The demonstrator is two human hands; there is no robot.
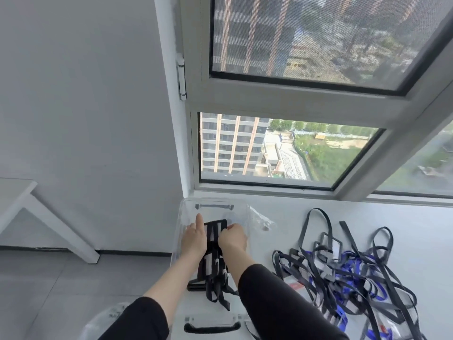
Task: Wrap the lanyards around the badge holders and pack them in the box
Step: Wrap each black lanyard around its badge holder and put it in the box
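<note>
A clear plastic box (187, 207) with black handles stands at the left end of the white surface. Inside it lie several badge holders wrapped in black lanyards (212, 268). Both my hands reach into the box at its far end. My left hand (195, 238) lies beside a wrapped badge holder (215, 228) with its index finger stretched out. My right hand (232, 238) has its fingers curled and pinches that holder's right edge. A tangled heap of black and blue lanyards with clear badge holders (343, 273) lies to the right of the box.
The white surface (282, 209) ends at a window frame just behind the box. A crumpled clear plastic bag (261, 220) lies right of the box's far end. A white table (14, 192) stands at the left, over grey floor.
</note>
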